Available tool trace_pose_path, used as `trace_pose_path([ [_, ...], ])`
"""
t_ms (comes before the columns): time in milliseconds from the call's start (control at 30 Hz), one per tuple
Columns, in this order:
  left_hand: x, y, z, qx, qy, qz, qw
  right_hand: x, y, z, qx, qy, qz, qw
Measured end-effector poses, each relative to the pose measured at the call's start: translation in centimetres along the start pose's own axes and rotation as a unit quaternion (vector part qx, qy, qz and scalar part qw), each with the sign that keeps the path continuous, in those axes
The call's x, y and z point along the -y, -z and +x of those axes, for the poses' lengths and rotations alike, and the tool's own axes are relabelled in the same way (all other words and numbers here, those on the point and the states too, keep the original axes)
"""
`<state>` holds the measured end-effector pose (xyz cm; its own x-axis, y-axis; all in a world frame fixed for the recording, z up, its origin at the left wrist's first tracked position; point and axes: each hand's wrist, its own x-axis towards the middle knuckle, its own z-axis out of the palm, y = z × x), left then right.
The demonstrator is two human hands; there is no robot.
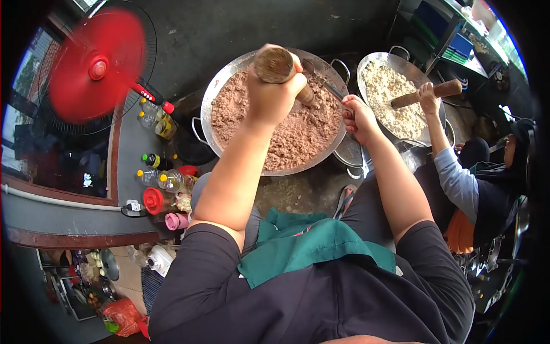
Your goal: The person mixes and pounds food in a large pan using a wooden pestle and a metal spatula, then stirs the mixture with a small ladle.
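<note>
My left hand (274, 94) is wrapped round a thick wooden pestle (275, 64), its blunt top facing up at me. The lower end of the pestle dips into brown, crumbly, mince-like food (286, 137) in a wide metal wok (207, 106). In my right hand (360, 119), closed at the wok's right rim, is the handle of a metal spoon (332, 89). Its head lies near the far side of the food, beyond the pestle.
To the right, a co-worker's hand (428, 100) grips another wooden pestle (454, 88) over a second wok (366, 63) of pale, crumbly food. A red fan (98, 67) stands at left, above bottles (172, 180) and a red-lidded jar (153, 200). A shelf (464, 34) is at upper right.
</note>
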<state>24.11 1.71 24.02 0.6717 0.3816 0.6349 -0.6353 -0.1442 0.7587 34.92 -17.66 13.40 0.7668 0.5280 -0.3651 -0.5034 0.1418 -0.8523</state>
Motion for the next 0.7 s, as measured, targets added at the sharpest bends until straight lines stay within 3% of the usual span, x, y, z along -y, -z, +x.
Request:
trace_pose_path([
  [100, 6.6, 0.1, -3.3, -0.058, 0.019, 0.111, 0.992, -0.1, -0.2, 0.1, 0.007, 0.004, -0.006, 1.000],
  [233, 5.1, 0.6, -3.2, -0.056, 0.053, 0.077, 0.994, -0.3, 0.2, -0.1, 0.013, 0.001, -0.008, 1.000],
  [400, -2.5, 1.1, 0.4, 0.009, -0.014, 0.079, 0.997, -0.1, 0.5, 0.1, 0.009, -0.001, -0.004, 1.000],
  [567, 6.7, 3.6, -2.4, -0.075, 0.072, 0.120, 0.987, -0.2, 0.3, -0.1, 0.010, 0.006, -0.013, 1.000],
  [700, 4.6, 2.3, -1.9, -0.057, 0.006, 0.104, 0.993, 0.0, 0.5, -0.1, 0.009, 0.003, -0.017, 1.000],
])
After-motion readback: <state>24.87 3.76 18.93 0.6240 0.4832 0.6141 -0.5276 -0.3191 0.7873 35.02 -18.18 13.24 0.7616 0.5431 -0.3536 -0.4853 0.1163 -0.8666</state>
